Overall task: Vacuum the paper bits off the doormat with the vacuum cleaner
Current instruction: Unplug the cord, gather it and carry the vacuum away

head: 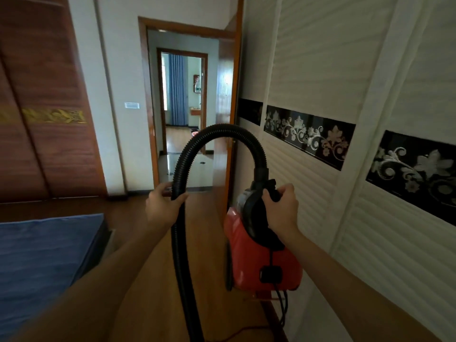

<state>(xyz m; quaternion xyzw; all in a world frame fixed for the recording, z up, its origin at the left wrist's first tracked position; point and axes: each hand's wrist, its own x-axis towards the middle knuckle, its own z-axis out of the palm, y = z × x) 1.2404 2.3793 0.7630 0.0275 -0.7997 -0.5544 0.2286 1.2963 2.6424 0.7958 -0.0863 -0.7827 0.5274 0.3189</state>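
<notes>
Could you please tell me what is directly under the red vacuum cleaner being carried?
Under the vacuum cleaner, held up by the right hand, its black cord dangles above the wooden floor. The doormat isn't visible.

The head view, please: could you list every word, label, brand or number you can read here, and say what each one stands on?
No text can be read in this view.
Red vacuum cleaner: no brand or label shows on the visible side.
Black hose: plain.
Wall switch plate: too small to show any marking.
Object on the far room's wall: a green patch, too small and blurred to read.
Wardrobe bands: floral patterns only, no lettering.
</notes>
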